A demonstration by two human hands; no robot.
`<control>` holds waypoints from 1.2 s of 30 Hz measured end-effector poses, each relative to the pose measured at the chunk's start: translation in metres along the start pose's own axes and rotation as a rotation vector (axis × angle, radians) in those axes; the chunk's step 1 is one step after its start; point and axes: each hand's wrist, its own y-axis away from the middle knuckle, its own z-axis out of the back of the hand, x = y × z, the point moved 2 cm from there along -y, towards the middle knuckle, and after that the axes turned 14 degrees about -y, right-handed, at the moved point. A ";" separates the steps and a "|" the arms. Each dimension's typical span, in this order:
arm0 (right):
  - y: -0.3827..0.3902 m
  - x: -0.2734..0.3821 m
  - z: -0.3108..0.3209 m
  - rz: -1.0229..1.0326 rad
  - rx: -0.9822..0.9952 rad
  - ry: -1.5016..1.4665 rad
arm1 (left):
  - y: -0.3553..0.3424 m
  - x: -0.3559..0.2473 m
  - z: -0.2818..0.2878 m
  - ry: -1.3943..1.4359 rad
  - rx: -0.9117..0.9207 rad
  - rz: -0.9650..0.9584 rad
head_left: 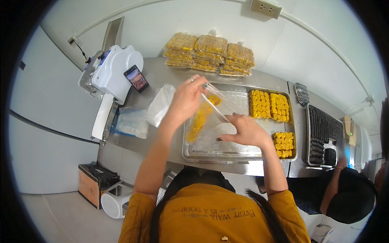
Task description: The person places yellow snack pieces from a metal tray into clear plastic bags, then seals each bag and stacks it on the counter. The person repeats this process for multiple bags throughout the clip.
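Note:
My left hand [187,97] is closed on the upper corner of a clear plastic bag [198,119], which hangs tilted with a row of yellow wrapped pieces inside. My right hand [245,130] is at the bag's open edge, fingertips on the film and thumb stretched out over the metal tray. Under both hands lies the large metal tray [202,154]. On its right side stand blocks of small yellow pieces [269,105], with a smaller block [283,144] nearer its front corner.
Packed yellow bags [210,48] are stacked behind. A white machine [111,75], phone [136,79] and plastic bags [131,123] are at left. At right are a tray of dark pieces [324,125] and a co-worker [350,190]. A box [87,182] sits below.

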 end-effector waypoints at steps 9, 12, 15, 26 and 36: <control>-0.052 0.074 0.014 0.856 -0.688 -0.228 | 0.002 -0.016 0.067 0.059 0.230 -0.316; -0.069 0.091 0.005 0.734 -0.669 -0.262 | 0.019 0.006 0.071 0.412 0.007 -0.136; -0.082 0.118 0.002 0.811 -0.669 -0.311 | 0.080 0.031 0.049 0.513 0.238 0.138; -0.142 0.197 -0.075 0.864 -0.250 -0.141 | 0.187 0.104 -0.004 1.629 -0.065 0.618; -0.157 0.187 -0.182 0.829 -0.074 -0.158 | 0.236 0.133 0.002 0.781 0.059 0.797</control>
